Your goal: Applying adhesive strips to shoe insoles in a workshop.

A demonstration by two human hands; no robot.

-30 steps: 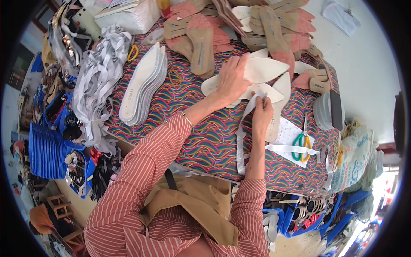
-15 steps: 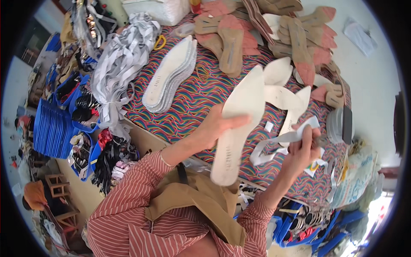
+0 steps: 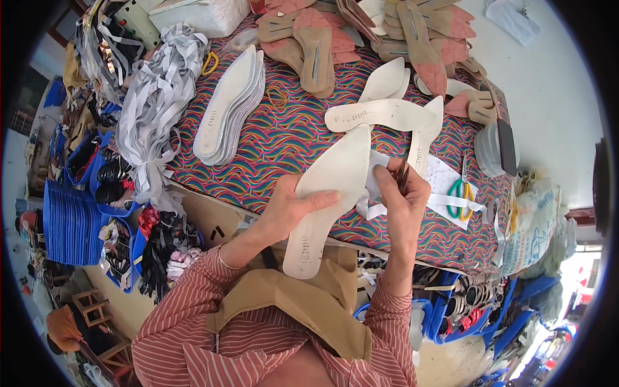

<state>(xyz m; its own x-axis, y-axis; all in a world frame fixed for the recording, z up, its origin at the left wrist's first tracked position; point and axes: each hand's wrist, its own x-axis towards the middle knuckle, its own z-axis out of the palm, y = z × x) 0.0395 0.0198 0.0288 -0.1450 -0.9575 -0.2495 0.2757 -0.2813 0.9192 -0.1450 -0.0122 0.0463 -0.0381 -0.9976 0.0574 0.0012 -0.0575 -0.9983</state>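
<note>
A white pointed shoe insole (image 3: 338, 164), tilted toward me over the table's near edge, is gripped in my left hand (image 3: 290, 209), with the thumb across its face. Close to its right edge my right hand (image 3: 406, 197) is closed on a pale strip (image 3: 374, 177), whose tail loops beneath the hand. A dark, thin tool (image 3: 403, 175) also sits among the right fingers; its kind I cannot make out. Just beyond the hands, several more white insoles (image 3: 380, 113) lie crossed over one another. A stack of white insoles (image 3: 225, 106) rests at the left.
Tan insoles with pink tips (image 3: 316, 55) pile at the back. Scissors (image 3: 461, 193) with green and yellow handles lie on white paper (image 3: 445, 171) at right, near a round clear container (image 3: 488, 151). Grey strips (image 3: 158, 109) heap at left. Blue baskets (image 3: 71, 222) stand beside the table.
My right hand has moved left with the strip, close to the held insole. The scissors and paper it covered now show. The whole view has shifted slightly.
</note>
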